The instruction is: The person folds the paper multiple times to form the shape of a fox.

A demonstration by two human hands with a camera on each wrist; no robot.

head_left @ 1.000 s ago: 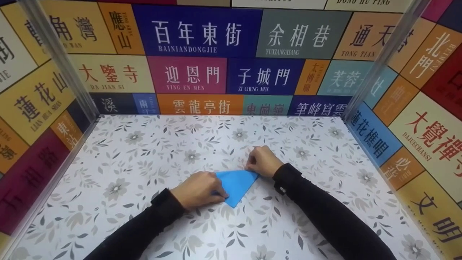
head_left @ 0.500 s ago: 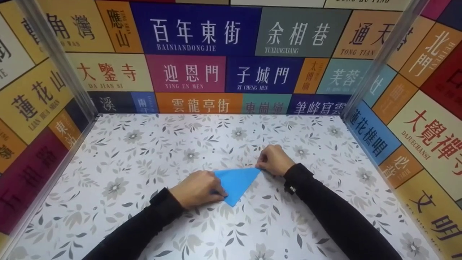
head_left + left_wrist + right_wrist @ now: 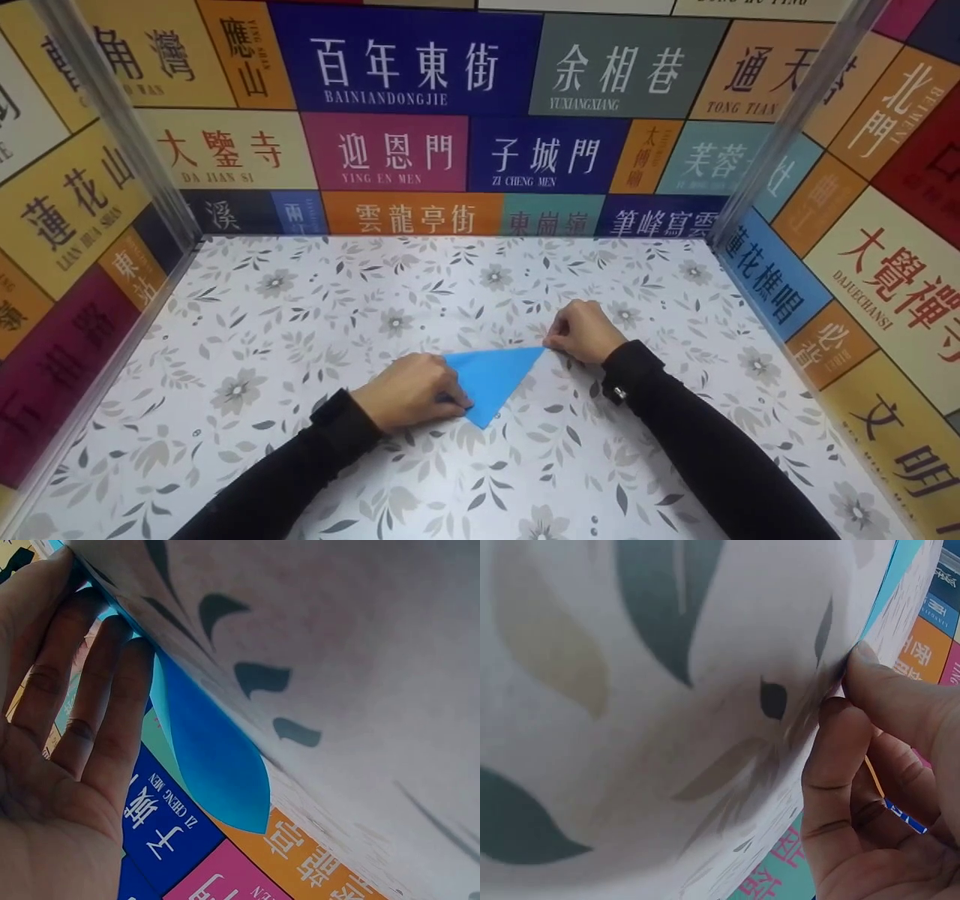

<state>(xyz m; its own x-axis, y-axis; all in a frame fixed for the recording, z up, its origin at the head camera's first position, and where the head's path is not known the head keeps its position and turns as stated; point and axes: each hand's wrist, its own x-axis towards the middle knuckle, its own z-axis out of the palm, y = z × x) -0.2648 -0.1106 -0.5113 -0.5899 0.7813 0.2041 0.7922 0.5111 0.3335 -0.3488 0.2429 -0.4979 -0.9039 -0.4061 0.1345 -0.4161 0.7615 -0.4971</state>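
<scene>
A sheet of blue paper (image 3: 496, 381), folded to a triangular shape, lies on the floral-patterned table. At its left side my left hand (image 3: 411, 394) presses it down with fingertips and thumb. Seen from the left wrist, these fingers (image 3: 124, 701) are nearly straight, and a rounded blue flap of the paper (image 3: 217, 765) bulges up past them. My right hand (image 3: 589, 331) pinches the far right corner between thumb and forefinger. Only a thin strip of the paper (image 3: 900, 570) shows in the right wrist view, beyond the thumb (image 3: 866, 656). The left hand covers the paper's left part.
The table (image 3: 330, 300) has a white cover with grey flowers and leaves. Panels with coloured signs form a back wall (image 3: 420, 67), a left wall (image 3: 67, 225) and a right wall (image 3: 877, 247). Clear strips (image 3: 780, 127) run along the corners.
My right hand has slid right and slightly away along the paper's far edge, and the corner there now shows as a sharp point. The left hand has stayed almost still.
</scene>
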